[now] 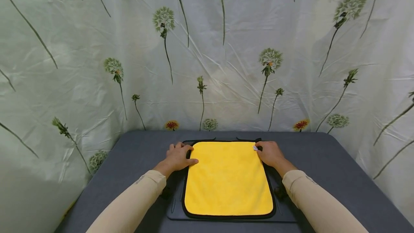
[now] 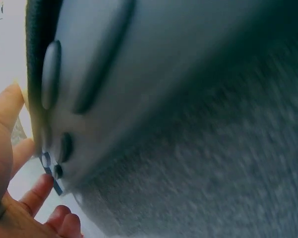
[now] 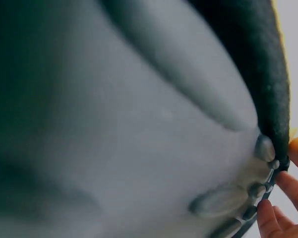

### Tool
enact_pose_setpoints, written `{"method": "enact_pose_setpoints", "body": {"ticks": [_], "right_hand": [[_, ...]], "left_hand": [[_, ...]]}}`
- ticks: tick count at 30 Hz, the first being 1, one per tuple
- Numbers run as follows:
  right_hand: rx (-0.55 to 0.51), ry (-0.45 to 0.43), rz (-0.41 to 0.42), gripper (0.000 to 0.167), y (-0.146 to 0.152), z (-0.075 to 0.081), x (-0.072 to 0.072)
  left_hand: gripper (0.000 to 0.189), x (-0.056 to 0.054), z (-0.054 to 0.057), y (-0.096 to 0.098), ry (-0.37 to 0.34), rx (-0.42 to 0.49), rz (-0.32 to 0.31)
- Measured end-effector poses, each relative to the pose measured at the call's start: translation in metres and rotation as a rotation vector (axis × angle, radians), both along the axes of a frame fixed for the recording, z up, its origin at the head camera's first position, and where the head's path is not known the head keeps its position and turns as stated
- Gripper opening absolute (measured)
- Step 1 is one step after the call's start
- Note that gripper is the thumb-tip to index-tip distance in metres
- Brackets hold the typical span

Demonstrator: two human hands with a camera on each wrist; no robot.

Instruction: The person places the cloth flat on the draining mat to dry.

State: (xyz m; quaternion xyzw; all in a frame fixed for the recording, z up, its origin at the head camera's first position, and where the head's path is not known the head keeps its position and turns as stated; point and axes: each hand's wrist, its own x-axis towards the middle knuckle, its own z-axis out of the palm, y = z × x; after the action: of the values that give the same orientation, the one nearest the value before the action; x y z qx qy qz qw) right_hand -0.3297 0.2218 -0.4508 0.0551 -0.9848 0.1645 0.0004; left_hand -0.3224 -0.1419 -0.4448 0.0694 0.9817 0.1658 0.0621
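Observation:
A yellow towel [image 1: 228, 179] with a black border lies spread over a dark grey mat [image 1: 286, 218]. My left hand [image 1: 178, 157] is at the towel's far left corner. Its thumb lies across the yellow surface, and the index fingertip touches the corner a little apart from it. At the far right corner, my right hand [image 1: 272, 154] pinches the black edge beside a small white tag [image 1: 255, 148]. In the right wrist view, thumb and index finger meet at the towel's border [image 3: 275, 89]. Raised ridges [image 2: 104, 59] of the mat show below the towel's edge in the left wrist view.
Mat and towel rest on a dark grey table [image 1: 142, 150] with rounded far corners. A pale curtain [image 1: 226, 64] printed with dandelions hangs behind and around it. Dark lumps [image 1: 280, 192] sit beside the towel near each forearm.

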Motion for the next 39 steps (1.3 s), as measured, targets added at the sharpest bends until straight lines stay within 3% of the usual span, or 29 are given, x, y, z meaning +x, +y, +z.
{"method": "enact_pose_setpoints", "body": {"ticks": [7, 15, 20, 25, 27, 32, 39], "right_hand": [[0.069, -0.029, 0.046, 0.035, 0.005, 0.006, 0.004], [0.057, -0.109, 0.062, 0.042, 0.014, 0.009, 0.012], [-0.003, -0.142, 0.084, 0.052, 0.007, 0.01, 0.021], [-0.009, -0.175, 0.197, 0.078, -0.004, 0.01, 0.04], [0.002, -0.209, 0.243, 0.087, -0.005, 0.01, 0.05], [0.043, -0.29, 0.326, 0.098, 0.002, 0.015, 0.076], [0.029, -0.312, 0.366, 0.101, 0.018, 0.017, 0.106]], "left_hand": [[0.064, 0.006, 0.002, -0.009, -0.02, 0.008, -0.021], [0.067, 0.007, -0.001, -0.013, -0.008, -0.023, -0.076], [0.074, 0.012, 0.002, -0.004, 0.008, -0.025, -0.203], [0.088, 0.028, 0.002, 0.013, -0.028, -0.1, -0.391], [0.092, 0.035, 0.002, 0.016, -0.059, -0.147, -0.432], [0.103, 0.047, 0.003, 0.01, -0.137, -0.231, -0.427], [0.112, 0.063, 0.01, -0.007, -0.183, -0.303, -0.414]]}}
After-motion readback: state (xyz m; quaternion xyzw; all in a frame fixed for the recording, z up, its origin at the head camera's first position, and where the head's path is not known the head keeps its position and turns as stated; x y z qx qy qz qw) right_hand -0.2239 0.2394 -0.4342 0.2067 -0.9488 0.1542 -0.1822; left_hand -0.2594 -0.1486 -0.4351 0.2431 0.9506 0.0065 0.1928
